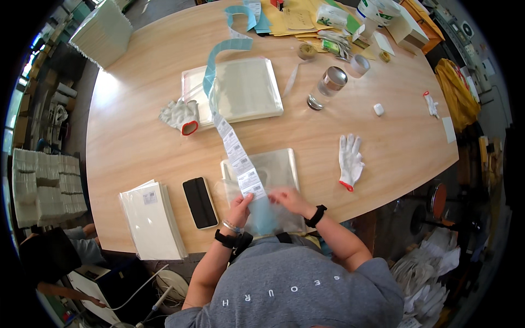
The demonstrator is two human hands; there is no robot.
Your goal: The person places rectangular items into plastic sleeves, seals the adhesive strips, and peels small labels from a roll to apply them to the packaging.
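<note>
Both hands (268, 203) apparently pinch the label strip (240, 161) between them.

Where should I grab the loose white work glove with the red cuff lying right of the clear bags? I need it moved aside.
Pinch the white work glove with the red cuff at its cuff, coming from the near table edge. It lies flat, fingers pointing away, cuff end nearest the person, apart from other things.
</note>
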